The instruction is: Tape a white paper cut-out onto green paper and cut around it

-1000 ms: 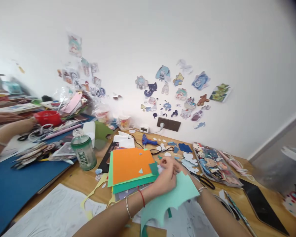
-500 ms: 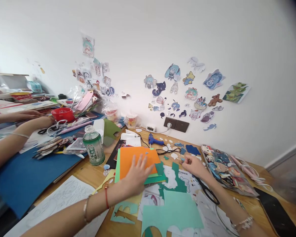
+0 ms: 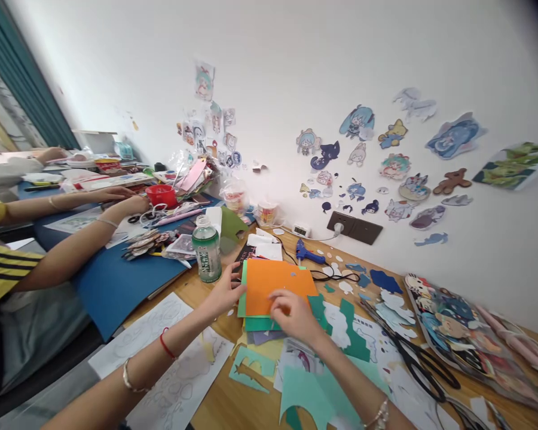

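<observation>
A stack of coloured card sheets lies in the middle of the wooden table, with an orange sheet (image 3: pixel 275 285) on top and green sheets under it. My left hand (image 3: pixel 226 291) touches the stack's left edge with fingers spread, holding nothing. My right hand (image 3: pixel 292 315) rests on the front edge of the stack, fingers curled down onto the sheets. A mint green cut sheet (image 3: pixel 309 394) lies in front of my right arm. Black scissors (image 3: pixel 419 357) lie to the right.
A green-labelled bottle (image 3: pixel 207 249) stands left of the stack. A blue glue gun (image 3: pixel 309 255) lies behind it near the wall socket (image 3: pixel 354 227). Another person's arms (image 3: pixel 72 251) rest on a blue sheet (image 3: pixel 116 283) at left. Sticker sheets (image 3: pixel 452 325) lie at right.
My left hand slid from the orange sheet's top to the stack's left edge. My right hand came left from the paper scraps onto the stack's front edge. The view swung left.
</observation>
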`<state>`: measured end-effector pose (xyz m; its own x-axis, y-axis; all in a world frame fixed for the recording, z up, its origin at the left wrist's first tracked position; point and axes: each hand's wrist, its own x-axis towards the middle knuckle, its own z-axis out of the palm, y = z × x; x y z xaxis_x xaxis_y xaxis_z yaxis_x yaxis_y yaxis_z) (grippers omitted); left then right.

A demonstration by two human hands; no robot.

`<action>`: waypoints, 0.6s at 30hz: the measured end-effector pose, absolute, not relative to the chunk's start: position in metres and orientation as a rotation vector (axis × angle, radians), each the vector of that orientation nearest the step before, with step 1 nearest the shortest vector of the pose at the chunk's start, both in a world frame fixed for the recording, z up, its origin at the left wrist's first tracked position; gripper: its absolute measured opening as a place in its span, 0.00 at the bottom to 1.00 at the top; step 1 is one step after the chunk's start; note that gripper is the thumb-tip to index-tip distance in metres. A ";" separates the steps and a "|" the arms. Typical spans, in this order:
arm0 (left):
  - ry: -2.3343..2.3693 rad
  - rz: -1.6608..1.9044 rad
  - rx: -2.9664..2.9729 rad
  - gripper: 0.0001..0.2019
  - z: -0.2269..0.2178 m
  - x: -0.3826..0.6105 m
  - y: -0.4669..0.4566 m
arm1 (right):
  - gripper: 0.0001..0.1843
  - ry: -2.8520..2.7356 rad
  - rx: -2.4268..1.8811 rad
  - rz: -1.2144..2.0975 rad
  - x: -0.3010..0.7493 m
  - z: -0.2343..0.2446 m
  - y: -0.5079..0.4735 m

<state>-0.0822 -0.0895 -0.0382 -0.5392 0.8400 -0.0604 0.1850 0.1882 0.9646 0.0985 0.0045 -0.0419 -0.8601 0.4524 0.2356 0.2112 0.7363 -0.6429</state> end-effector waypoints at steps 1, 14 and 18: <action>1.842 1.367 0.880 0.17 -0.036 -0.084 -0.088 | 0.09 -2.587 -0.385 0.848 0.090 -0.045 -0.002; 1.769 1.254 0.778 0.15 -0.027 -0.086 -0.086 | 0.10 -2.501 0.202 0.679 0.044 -0.056 0.004; 1.896 1.165 0.922 0.14 -0.053 -0.077 -0.101 | 0.14 -2.340 0.051 0.817 0.045 -0.053 0.005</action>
